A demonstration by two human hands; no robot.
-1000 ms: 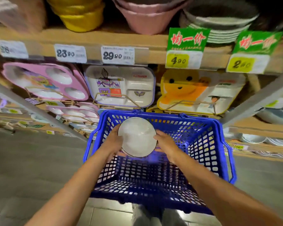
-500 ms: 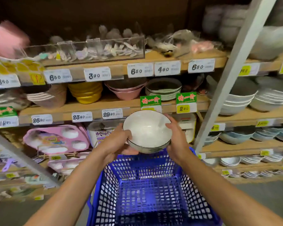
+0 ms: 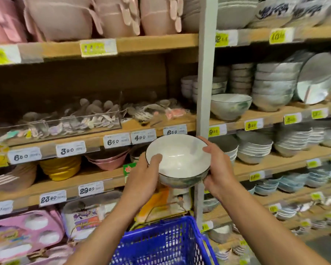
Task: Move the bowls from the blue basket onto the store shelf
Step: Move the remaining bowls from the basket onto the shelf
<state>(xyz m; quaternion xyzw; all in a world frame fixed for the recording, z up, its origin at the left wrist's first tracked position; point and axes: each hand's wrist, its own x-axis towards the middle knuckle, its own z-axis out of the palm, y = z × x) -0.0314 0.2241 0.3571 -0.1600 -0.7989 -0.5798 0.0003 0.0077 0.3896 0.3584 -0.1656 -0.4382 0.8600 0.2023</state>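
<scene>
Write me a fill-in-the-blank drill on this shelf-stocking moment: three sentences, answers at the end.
1. The round white dark-rimmed ceramic bowl is gripped by ____ of the person's hands: left hand, right hand.
2. The plastic mesh basket below the bowl is coloured ____.
3. The stack of round bowls under the white 3.90 price tag is coloured ____.
Missing words: both; blue; yellow.

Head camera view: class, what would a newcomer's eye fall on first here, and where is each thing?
First, the white bowl at the centre, held by the left hand and right hand, thumbs over its dark rim. Below it, the blue basket sits at the bottom edge. Behind stand crowded wooden shelves, with pink bowls top left and a single bowl just right of the grey post.
</scene>
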